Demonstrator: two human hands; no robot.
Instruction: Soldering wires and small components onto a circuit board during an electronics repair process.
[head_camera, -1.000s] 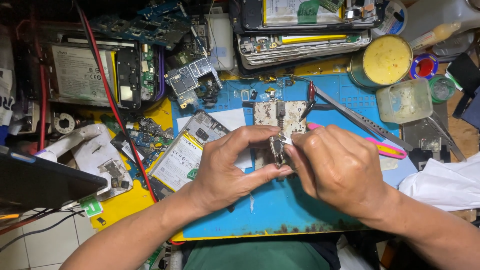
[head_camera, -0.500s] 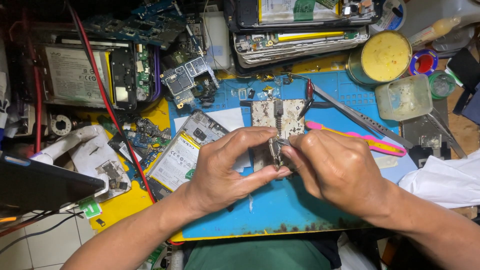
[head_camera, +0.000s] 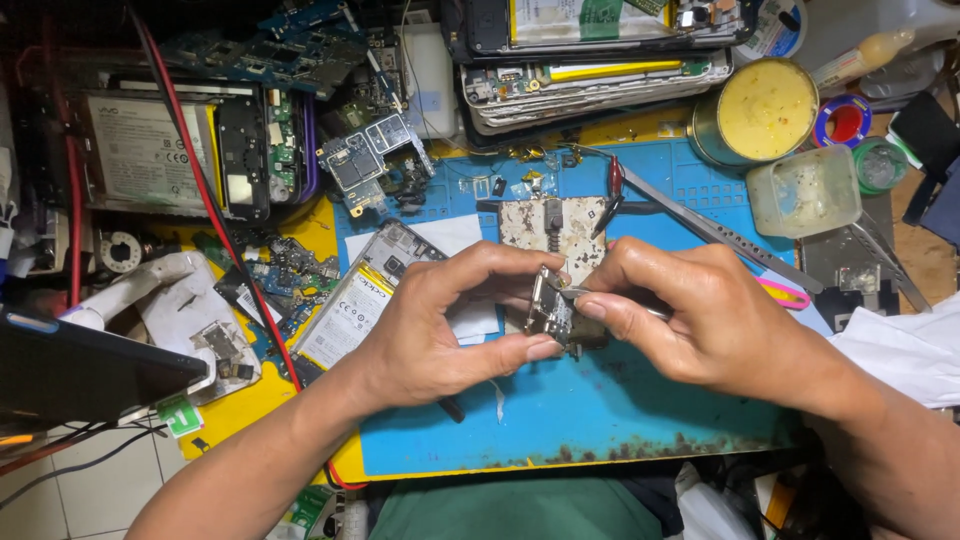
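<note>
Metal circuit board (head_camera: 552, 315) pinched in my left hand (head_camera: 440, 320); my right hand (head_camera: 700, 320) grips tweezers (head_camera: 600, 297), which could slip and scratch it.

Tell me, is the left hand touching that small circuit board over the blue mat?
Touching. The head view shows the left hand pinching the small circuit board between thumb and fingers, above the blue mat.
</note>
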